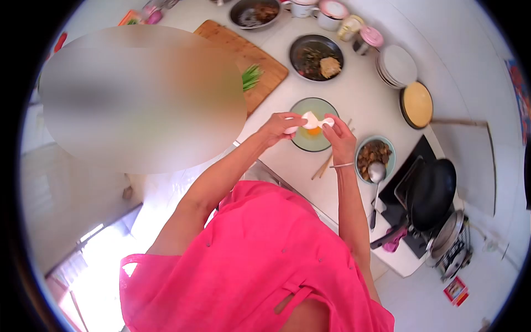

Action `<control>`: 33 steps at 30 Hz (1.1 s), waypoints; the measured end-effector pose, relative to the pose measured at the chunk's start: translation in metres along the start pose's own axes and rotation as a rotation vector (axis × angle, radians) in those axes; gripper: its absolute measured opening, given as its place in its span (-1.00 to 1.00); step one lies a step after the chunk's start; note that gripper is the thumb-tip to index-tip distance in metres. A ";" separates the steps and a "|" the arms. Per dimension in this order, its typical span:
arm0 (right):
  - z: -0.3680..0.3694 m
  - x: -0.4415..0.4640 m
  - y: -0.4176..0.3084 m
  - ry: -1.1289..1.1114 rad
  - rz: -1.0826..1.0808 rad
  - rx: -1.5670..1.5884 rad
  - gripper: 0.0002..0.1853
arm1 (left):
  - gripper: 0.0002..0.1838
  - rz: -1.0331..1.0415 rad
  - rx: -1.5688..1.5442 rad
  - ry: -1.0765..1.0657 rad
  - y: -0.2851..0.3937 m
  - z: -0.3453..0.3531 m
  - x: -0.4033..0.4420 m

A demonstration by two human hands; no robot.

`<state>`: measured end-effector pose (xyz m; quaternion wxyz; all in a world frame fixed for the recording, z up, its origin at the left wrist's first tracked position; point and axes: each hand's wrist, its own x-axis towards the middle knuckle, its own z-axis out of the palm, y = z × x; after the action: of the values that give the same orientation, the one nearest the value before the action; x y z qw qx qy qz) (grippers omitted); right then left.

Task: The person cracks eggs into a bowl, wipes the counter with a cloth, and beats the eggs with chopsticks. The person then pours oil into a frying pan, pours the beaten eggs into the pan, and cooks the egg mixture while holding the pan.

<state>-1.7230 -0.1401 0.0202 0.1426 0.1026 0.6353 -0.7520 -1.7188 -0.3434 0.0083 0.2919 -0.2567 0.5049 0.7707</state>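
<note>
Over a clear glass bowl (303, 145) on the counter, both my hands hold pieces of a cracked white egg. Between the fingers of my left hand (279, 128) is one eggshell half (310, 119), tilted with its broken edge toward the other hand. My right hand (342, 137) pinches the other shell half (329, 122). An orange egg yolk (314, 131) shows just below the shells; I cannot tell whether it lies in the bowl or is still falling. Beside the bowl lie wooden chopsticks (321, 169), partly behind my right wrist.
A bowl of cooked food (366, 149) with a spoon (377, 172) stands at the right, near a black wok (434, 193). Behind are a dark pan (301, 44), stacked plates (399, 65) and lidded mugs (331, 19). Chopped greens lie on a cutting board (271, 77). A blurred patch hides the left.
</note>
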 end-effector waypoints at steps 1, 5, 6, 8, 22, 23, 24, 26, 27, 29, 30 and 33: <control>0.009 0.000 -0.004 0.003 0.031 0.039 -0.64 | -0.57 0.016 -0.019 -0.003 0.000 0.001 -0.004; 0.053 -0.002 -0.006 -0.064 0.116 -0.057 -0.58 | -0.58 0.099 -0.156 0.000 -0.007 -0.016 -0.034; 0.066 -0.003 -0.005 -0.119 0.123 -0.070 -0.60 | -0.59 0.111 -0.222 -0.005 -0.010 -0.025 -0.038; 0.093 -0.004 -0.002 -0.253 0.076 -0.168 -0.62 | -0.59 0.142 -0.313 0.012 -0.010 -0.050 -0.050; 0.474 -0.023 0.047 -0.830 0.087 -0.148 -0.68 | -0.59 0.526 -0.294 0.578 0.037 -0.347 -0.231; 0.508 -0.022 0.053 -0.880 0.128 -0.122 -0.68 | -0.59 0.587 -0.294 0.685 0.041 -0.371 -0.244; 0.542 -0.021 0.059 -0.927 0.171 -0.096 -0.68 | -0.58 0.644 -0.294 0.791 0.044 -0.393 -0.256; 0.609 -0.016 0.077 -1.002 0.234 -0.040 -0.68 | -0.58 0.711 -0.308 0.978 0.046 -0.434 -0.280; 0.645 -0.015 0.085 -1.036 0.223 -0.064 -0.67 | -0.59 0.720 -0.321 1.062 0.042 -0.453 -0.295; 0.716 -0.016 0.102 -1.105 0.203 -0.110 -0.66 | -0.60 0.697 -0.382 1.140 0.029 -0.485 -0.324; 0.749 -0.019 0.112 -1.143 0.189 -0.091 -0.65 | -0.61 0.666 -0.430 1.131 0.018 -0.494 -0.338; 0.844 -0.026 0.154 -1.242 0.163 -0.089 -0.62 | -0.65 0.575 -0.541 1.132 -0.018 -0.511 -0.363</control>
<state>-1.6229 -0.9926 0.0312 0.5461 -0.3113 0.4548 -0.6309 -1.4013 -0.8816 0.0648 -0.3071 -0.5395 0.4174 0.6637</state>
